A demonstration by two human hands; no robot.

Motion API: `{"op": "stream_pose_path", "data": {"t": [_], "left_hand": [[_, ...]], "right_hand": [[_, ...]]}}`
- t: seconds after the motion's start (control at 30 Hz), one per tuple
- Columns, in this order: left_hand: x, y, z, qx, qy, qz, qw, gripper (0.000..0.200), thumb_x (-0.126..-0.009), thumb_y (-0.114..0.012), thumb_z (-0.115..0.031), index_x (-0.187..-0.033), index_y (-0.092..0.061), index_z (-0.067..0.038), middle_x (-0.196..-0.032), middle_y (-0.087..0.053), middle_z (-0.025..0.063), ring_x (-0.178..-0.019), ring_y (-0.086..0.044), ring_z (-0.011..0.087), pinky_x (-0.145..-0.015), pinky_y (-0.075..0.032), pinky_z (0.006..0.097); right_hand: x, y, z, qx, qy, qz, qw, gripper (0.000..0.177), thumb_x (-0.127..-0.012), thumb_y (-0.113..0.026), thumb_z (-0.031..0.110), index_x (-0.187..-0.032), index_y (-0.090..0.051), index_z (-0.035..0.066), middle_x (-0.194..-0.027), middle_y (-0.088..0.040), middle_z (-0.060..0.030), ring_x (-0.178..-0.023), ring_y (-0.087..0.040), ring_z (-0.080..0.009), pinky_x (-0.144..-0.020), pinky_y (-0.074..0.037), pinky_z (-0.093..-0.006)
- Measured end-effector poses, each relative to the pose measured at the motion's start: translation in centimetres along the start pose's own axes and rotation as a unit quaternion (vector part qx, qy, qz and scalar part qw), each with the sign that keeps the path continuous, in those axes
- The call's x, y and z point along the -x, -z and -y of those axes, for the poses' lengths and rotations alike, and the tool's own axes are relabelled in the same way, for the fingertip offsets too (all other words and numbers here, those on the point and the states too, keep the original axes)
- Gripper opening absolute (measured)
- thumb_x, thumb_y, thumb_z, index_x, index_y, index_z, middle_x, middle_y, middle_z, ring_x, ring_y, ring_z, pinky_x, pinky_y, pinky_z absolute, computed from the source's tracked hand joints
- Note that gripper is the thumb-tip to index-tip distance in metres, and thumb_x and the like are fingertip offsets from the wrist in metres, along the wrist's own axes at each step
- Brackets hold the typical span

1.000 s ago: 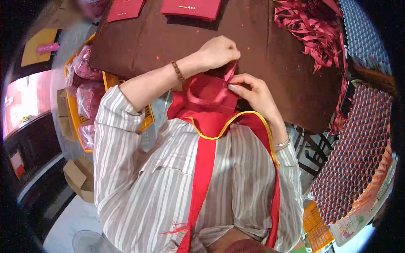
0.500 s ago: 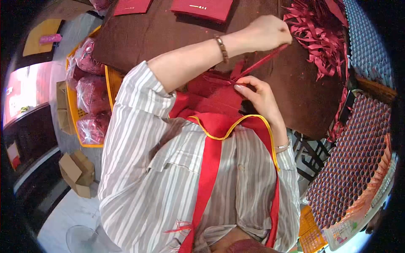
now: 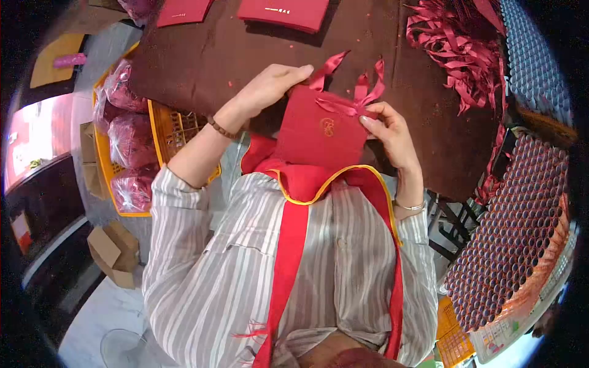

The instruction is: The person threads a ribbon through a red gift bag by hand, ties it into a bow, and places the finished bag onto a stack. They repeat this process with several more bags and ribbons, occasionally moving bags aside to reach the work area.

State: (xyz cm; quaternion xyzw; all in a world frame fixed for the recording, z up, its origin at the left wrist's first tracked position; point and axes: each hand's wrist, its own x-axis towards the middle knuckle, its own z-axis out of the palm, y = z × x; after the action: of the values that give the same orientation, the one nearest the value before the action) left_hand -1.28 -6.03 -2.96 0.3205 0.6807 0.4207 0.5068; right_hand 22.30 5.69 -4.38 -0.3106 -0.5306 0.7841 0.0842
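A small red gift bag (image 3: 319, 136) with a gold emblem is held up in front of my chest, over the table's near edge. Red satin ribbon (image 3: 359, 110) is tied near its top, and loose tails stick up. My left hand (image 3: 270, 91), with a beaded bracelet, grips the bag's upper left corner, thumb on top. With finger and thumb, my right hand (image 3: 389, 132) pinches the upper right corner beside the ribbon knot. The fingers behind the bag are hidden.
Flat red bags (image 3: 285, 13) lie stacked at the table's far side. A heap of cut red ribbons (image 3: 451, 58) lies at the right. Yellow crates (image 3: 156, 132) with plastic-wrapped red bundles (image 3: 132, 141) stand left. Trays of small round items (image 3: 509, 233) stand right.
My left hand has let go of the stretched ribbon, moved left and taken the bag's corner. The bag is now raised with its front facing me. My right hand stays by the knot.
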Motion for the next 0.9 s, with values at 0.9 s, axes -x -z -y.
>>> {"op": "stream_pose_path", "data": {"t": [0.9], "left_hand": [[4.5, -2.5, 1.1, 0.291, -0.057, 0.045, 0.954, 0.046, -0.080, -0.063, -0.010, -0.121, -0.047, 0.002, -0.118, -0.055, 0.0066, -0.106, -0.052, 0.0146, -0.093, -0.040, 0.0289]], "right_hand": [[-2.8, -2.0, 2.1, -0.190, 0.159, -0.150, 0.957, 0.033, -0.094, -0.046, 0.012, -0.125, -0.040, 0.005, -0.111, -0.054, -0.0101, -0.102, -0.054, -0.0162, -0.089, -0.044, -0.0330]]}}
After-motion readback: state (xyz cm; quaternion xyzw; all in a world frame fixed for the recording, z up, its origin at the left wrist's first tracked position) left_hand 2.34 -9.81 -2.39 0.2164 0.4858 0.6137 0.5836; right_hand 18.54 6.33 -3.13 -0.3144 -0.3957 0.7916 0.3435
